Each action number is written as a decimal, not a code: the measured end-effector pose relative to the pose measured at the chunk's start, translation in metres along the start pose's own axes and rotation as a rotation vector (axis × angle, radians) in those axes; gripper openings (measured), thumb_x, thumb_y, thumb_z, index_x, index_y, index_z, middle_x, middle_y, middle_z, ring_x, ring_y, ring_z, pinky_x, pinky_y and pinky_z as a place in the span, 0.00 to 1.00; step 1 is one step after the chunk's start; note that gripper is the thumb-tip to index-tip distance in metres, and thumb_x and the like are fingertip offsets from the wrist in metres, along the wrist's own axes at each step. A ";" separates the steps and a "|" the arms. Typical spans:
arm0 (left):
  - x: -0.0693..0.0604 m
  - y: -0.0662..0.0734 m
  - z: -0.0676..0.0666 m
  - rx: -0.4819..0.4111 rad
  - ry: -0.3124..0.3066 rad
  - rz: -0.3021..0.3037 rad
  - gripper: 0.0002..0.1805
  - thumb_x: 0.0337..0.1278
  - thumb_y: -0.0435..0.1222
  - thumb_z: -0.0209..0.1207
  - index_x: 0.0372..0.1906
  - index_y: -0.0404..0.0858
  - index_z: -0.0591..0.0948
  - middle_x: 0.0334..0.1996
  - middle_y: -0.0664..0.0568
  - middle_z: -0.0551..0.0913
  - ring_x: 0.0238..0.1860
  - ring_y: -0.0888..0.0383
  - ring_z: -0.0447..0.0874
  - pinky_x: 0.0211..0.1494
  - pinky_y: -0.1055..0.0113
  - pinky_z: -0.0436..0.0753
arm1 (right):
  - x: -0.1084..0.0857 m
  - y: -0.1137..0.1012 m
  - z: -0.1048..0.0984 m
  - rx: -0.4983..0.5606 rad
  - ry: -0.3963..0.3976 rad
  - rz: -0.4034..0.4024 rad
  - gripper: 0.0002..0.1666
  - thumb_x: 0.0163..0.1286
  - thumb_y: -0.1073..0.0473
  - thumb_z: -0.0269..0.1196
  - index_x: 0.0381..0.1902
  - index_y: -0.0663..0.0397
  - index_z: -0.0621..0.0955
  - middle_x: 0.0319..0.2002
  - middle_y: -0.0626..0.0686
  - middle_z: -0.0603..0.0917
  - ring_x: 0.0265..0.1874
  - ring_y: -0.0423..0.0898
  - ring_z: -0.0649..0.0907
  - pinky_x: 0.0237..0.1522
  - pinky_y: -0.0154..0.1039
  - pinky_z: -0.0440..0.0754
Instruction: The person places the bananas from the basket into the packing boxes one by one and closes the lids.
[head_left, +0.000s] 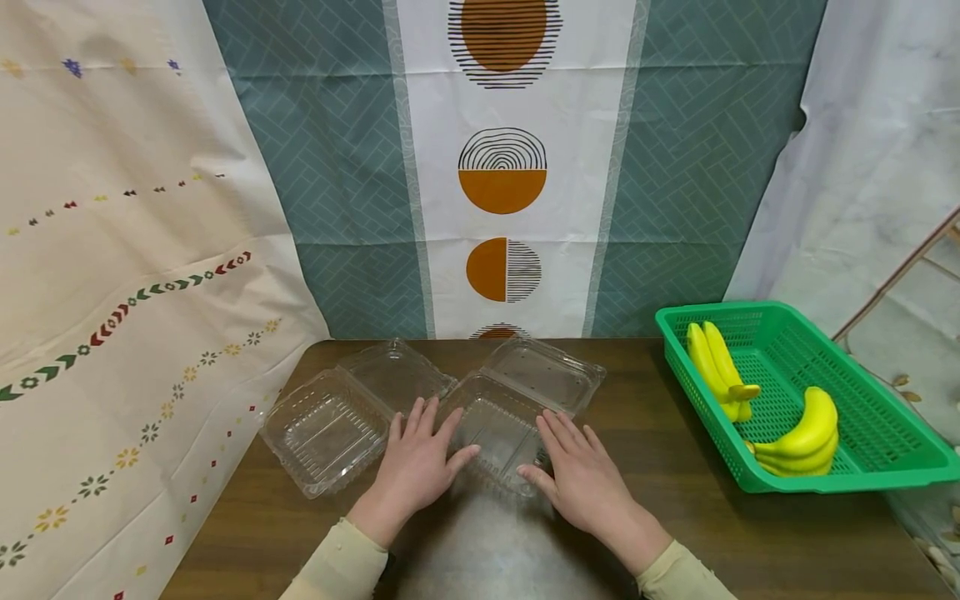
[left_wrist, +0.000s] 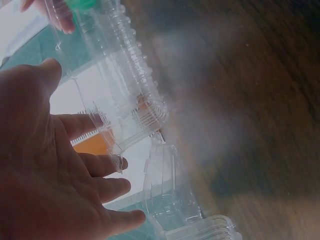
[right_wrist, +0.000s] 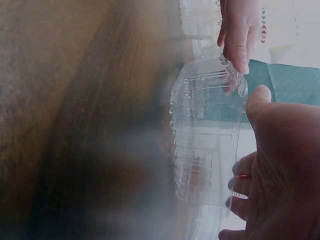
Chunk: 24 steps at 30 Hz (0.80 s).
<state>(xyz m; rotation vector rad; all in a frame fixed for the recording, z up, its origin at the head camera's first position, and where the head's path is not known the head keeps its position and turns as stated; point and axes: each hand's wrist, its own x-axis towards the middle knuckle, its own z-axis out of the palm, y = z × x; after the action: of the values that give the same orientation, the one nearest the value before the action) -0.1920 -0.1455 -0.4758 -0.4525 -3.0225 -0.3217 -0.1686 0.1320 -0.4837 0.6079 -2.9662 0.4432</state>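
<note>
Two clear plastic clamshell boxes stand side by side with lids laid back: one at the left (head_left: 326, 433), the other (head_left: 498, 425) between the hands. My left hand (head_left: 420, 458), fingers spread, is at the left rim of the middle box; in the left wrist view the left hand (left_wrist: 65, 165) has its fingertips at the clear box (left_wrist: 120, 95). My right hand (head_left: 585, 479) lies along that box's right side with fingers extended; the right wrist view has the right hand (right_wrist: 280, 165) beside the box wall (right_wrist: 205, 130). Whether the fingertips press the plastic is unclear.
A green basket (head_left: 885, 400) stands at the right of the brown table (head_left: 637, 408). Inside it are two yellow banana bunches, one at the left (head_left: 708, 358) and one nearer the front (head_left: 806, 437). Patterned cloths (head_left: 345, 167) hang behind and beside the table.
</note>
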 end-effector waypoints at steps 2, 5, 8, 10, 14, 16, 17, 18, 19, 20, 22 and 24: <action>-0.001 0.000 0.000 -0.004 0.001 0.001 0.41 0.81 0.64 0.55 0.85 0.45 0.72 0.85 0.32 0.60 0.87 0.32 0.51 0.82 0.26 0.53 | -0.001 -0.001 0.000 0.002 -0.004 0.000 0.52 0.84 0.28 0.55 0.86 0.63 0.65 0.86 0.62 0.63 0.86 0.62 0.61 0.82 0.69 0.58; -0.002 0.000 0.001 -0.001 0.000 0.006 0.41 0.82 0.64 0.55 0.85 0.45 0.72 0.85 0.32 0.60 0.87 0.32 0.51 0.82 0.26 0.53 | -0.001 -0.001 0.001 0.007 -0.009 0.001 0.52 0.84 0.28 0.56 0.86 0.63 0.65 0.86 0.62 0.63 0.86 0.62 0.60 0.82 0.68 0.58; -0.003 0.000 0.002 0.003 0.002 0.012 0.41 0.81 0.64 0.55 0.84 0.44 0.72 0.85 0.31 0.61 0.87 0.32 0.52 0.82 0.26 0.53 | -0.002 -0.001 0.001 0.006 -0.014 0.008 0.53 0.84 0.28 0.57 0.86 0.63 0.65 0.86 0.61 0.63 0.86 0.61 0.60 0.82 0.68 0.58; -0.003 0.000 0.003 0.003 0.004 0.013 0.40 0.81 0.64 0.55 0.84 0.44 0.72 0.85 0.31 0.61 0.87 0.32 0.52 0.82 0.27 0.53 | -0.002 -0.001 0.002 0.008 -0.012 0.010 0.53 0.83 0.28 0.57 0.86 0.63 0.66 0.86 0.61 0.63 0.86 0.61 0.60 0.82 0.68 0.58; -0.004 0.001 0.004 -0.006 0.005 0.016 0.40 0.81 0.63 0.56 0.84 0.44 0.72 0.85 0.31 0.61 0.87 0.32 0.52 0.83 0.27 0.52 | -0.002 0.000 0.003 0.013 -0.012 0.015 0.53 0.83 0.29 0.58 0.86 0.63 0.66 0.86 0.61 0.63 0.86 0.61 0.59 0.82 0.67 0.57; -0.004 0.001 0.004 -0.008 0.004 0.019 0.40 0.82 0.63 0.56 0.84 0.44 0.72 0.84 0.30 0.61 0.86 0.31 0.52 0.83 0.27 0.52 | -0.002 0.000 0.003 0.021 -0.012 0.018 0.53 0.83 0.29 0.59 0.86 0.63 0.66 0.86 0.61 0.63 0.86 0.61 0.59 0.83 0.67 0.57; -0.005 0.001 0.004 -0.006 0.004 0.021 0.40 0.82 0.63 0.56 0.84 0.44 0.72 0.84 0.30 0.61 0.86 0.31 0.53 0.83 0.27 0.52 | -0.002 0.000 0.003 0.025 -0.011 0.020 0.53 0.83 0.30 0.59 0.86 0.63 0.66 0.86 0.61 0.62 0.86 0.61 0.59 0.83 0.67 0.57; -0.005 0.002 0.004 -0.003 0.005 0.022 0.40 0.82 0.63 0.56 0.84 0.44 0.72 0.84 0.30 0.61 0.86 0.31 0.53 0.83 0.27 0.52 | -0.002 0.000 0.003 0.030 -0.010 0.021 0.52 0.83 0.30 0.60 0.86 0.63 0.66 0.86 0.61 0.62 0.86 0.61 0.59 0.83 0.68 0.56; -0.005 0.002 0.004 0.000 0.006 0.023 0.40 0.82 0.63 0.56 0.84 0.45 0.72 0.84 0.30 0.61 0.86 0.31 0.54 0.83 0.28 0.52 | -0.002 0.001 0.003 0.035 -0.009 0.023 0.52 0.83 0.31 0.60 0.86 0.63 0.66 0.86 0.61 0.62 0.86 0.61 0.59 0.83 0.68 0.56; -0.005 0.002 0.004 0.002 0.007 0.025 0.40 0.82 0.63 0.56 0.84 0.44 0.72 0.84 0.30 0.62 0.86 0.31 0.54 0.83 0.28 0.52 | -0.002 0.001 0.003 0.040 -0.008 0.024 0.52 0.83 0.31 0.61 0.86 0.63 0.66 0.86 0.61 0.62 0.86 0.61 0.59 0.83 0.68 0.56; -0.006 0.002 0.004 0.009 0.014 0.029 0.40 0.82 0.63 0.55 0.84 0.44 0.73 0.84 0.30 0.62 0.86 0.31 0.55 0.83 0.29 0.53 | -0.003 0.001 0.003 0.043 -0.008 0.027 0.52 0.83 0.31 0.61 0.86 0.63 0.66 0.86 0.61 0.62 0.87 0.61 0.59 0.83 0.68 0.56; -0.006 0.003 0.004 0.009 0.020 0.033 0.39 0.82 0.63 0.55 0.84 0.44 0.73 0.84 0.30 0.62 0.85 0.31 0.56 0.84 0.29 0.53 | -0.003 0.002 0.002 0.050 -0.009 0.033 0.53 0.82 0.31 0.61 0.86 0.63 0.66 0.87 0.61 0.62 0.87 0.61 0.58 0.83 0.68 0.56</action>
<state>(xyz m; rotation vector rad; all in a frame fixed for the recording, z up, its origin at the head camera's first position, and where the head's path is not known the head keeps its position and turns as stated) -0.1853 -0.1436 -0.4799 -0.4954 -2.9917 -0.3086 -0.1669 0.1341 -0.4866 0.5677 -2.9864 0.5195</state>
